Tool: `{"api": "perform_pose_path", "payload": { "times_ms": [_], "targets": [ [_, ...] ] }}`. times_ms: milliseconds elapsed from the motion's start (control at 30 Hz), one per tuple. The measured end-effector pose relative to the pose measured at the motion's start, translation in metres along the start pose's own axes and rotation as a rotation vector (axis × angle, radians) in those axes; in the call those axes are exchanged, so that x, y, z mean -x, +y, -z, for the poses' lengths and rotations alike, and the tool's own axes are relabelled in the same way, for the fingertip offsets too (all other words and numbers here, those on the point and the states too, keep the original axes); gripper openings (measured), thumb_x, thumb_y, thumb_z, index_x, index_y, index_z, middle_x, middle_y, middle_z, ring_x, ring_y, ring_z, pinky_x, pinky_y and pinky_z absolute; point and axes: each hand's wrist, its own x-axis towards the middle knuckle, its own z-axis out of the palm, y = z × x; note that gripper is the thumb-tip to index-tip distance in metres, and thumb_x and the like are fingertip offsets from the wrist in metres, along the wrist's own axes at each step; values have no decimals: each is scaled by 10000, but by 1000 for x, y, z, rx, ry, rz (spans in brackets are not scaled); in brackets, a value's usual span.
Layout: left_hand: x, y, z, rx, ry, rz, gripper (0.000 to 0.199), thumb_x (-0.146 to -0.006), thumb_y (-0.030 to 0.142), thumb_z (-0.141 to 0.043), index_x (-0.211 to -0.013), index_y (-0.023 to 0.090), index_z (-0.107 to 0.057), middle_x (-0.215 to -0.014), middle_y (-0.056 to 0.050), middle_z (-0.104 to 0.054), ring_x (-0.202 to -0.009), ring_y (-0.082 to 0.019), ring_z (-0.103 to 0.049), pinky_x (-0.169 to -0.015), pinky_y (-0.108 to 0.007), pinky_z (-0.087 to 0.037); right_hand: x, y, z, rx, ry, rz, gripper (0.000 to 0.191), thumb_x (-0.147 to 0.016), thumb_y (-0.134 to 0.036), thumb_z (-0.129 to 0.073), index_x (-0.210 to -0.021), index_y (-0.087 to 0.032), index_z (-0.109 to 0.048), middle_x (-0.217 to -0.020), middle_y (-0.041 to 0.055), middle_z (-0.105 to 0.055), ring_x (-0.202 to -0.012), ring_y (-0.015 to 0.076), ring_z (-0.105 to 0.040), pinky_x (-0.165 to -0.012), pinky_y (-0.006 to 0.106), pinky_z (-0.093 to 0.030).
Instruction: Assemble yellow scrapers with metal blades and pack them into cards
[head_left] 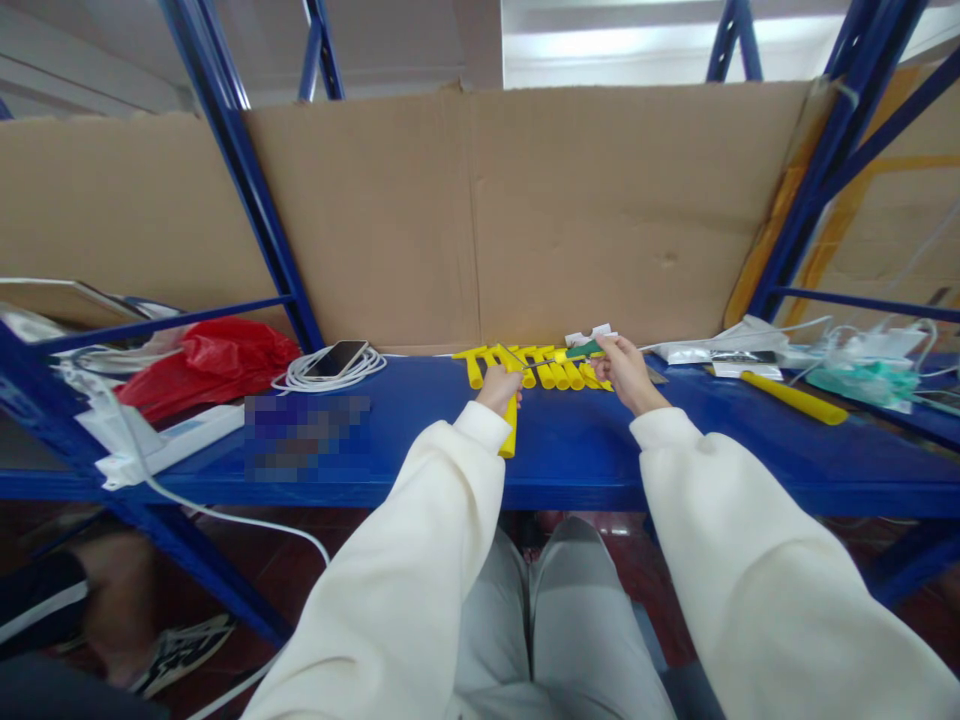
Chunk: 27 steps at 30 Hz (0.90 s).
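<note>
Cardboard (600, 220) stands behind a blue shelf (574, 450), which bears a row of yellow pieces (559, 376). Before them, the left hand (498, 388) grips a yellow handle (509, 436); the right hand (624, 370) pinches a green-handled tool (583, 349), its thin shaft pointing leftward.

The tubular plastic handle (509, 432) in the left hand (498, 388) and the row of tubular pieces (547, 376) beyond it are yellow; the slim handle (582, 349) at the right hand (624, 372) is dark green. Below both hands, the metal shelf board (570, 450) is blue; behind them, the cardboard sheet (600, 210) is plain brown.
</note>
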Motion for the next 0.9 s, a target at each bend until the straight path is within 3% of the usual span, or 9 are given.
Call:
{"api": "perform_pose_path", "payload": {
  "times_ms": [133, 367, 700, 900],
  "targets": [
    [1, 1, 1, -25, -4, -5, 231, -796, 4, -643, -684, 189, -563, -492, 51, -449, -407, -106, -434, -489, -260, -391, 1, -1, 1, 19, -11, 7, 539, -709, -712, -787, -744, -245, -522, -464, -61, -517, -355, 102, -459, -335, 204, -310],
    [9, 6, 0, -86, 7, -5, 216, -847, 11, -592, -745, 200, -572, -447, 66, -422, -404, -110, -419, -437, -226, -347, 6, -11, -1, -103, -105, -44, 485, -755, -622, -807, -768, -235, -515, -547, -40, -606, -433, 97, -543, -432, 198, -435],
    [13, 8, 1, -112, 8, -1, 195, -854, 17, -573, -768, 192, -570, -467, 69, -417, -418, -118, -437, -458, -239, -380, 2, -4, 0, -44, -23, 6, 519, -706, -627, -834, -720, -241, -488, -486, -71, -510, -381, 85, -467, -365, 189, -352],
    [14, 8, 0, -133, 4, -10, 214, -885, 28, -522, -742, 184, -552, -467, 67, -405, -425, -117, -438, -464, -244, -386, 3, -4, 1, -55, -49, 12, 502, -697, -646, -837, -771, -229, -569, -442, -78, -475, -361, 81, -433, -347, 182, -312]
  ]
}}
